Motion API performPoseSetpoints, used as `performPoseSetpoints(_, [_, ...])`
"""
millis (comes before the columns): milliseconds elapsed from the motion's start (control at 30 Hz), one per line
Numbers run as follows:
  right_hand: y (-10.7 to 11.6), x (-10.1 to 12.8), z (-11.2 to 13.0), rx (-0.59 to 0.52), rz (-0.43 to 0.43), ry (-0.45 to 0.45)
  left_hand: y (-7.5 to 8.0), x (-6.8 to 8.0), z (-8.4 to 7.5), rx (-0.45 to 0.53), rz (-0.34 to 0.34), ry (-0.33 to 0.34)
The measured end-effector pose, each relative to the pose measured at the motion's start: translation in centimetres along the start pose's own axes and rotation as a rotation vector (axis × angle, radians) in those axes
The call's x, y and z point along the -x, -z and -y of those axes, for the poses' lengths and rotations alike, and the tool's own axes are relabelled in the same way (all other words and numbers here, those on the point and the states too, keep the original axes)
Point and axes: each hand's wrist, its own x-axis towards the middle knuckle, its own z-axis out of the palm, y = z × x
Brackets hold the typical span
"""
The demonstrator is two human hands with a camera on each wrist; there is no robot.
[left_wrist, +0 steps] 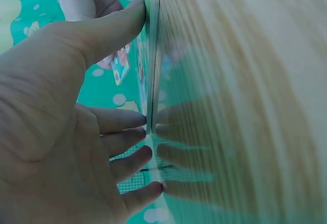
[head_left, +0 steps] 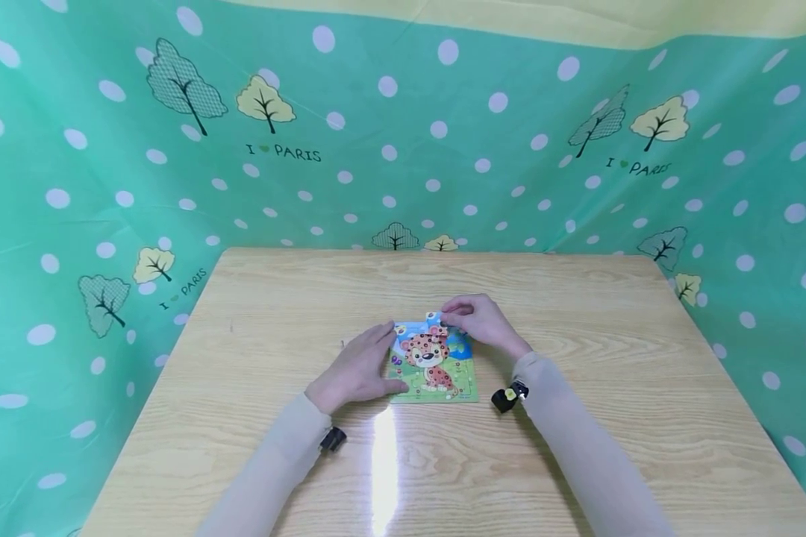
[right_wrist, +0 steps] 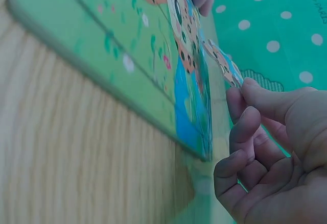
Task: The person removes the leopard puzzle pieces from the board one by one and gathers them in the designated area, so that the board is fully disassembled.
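Puzzle board (head_left: 435, 365) w/ leopard pic flat at mid surface (head_left: 255, 313), near front. Left hand (head_left: 359, 369) open, fingers straight, pressing board's left edge to steady it. Right hand (head_left: 480, 321) pinching puzzle piece (head_left: 434, 319) at board's top edge, piece tilted, not seated yet. Step, by my read: fitting piece into top gap. Next needs: align tabs w/ gap, lower flat, press in; left hand to brace the board.

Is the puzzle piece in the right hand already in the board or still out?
Out. The right hand pinches the puzzle piece tilted above the board's far edge, not seated flat.
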Motion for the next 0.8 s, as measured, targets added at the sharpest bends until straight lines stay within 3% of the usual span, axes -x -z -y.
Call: performPoseSetpoints(800, [5.4,1.3,-4.4,-0.006,-0.060,-0.084,-0.1,0.0,-0.1,0.046,-0.039,-0.035])
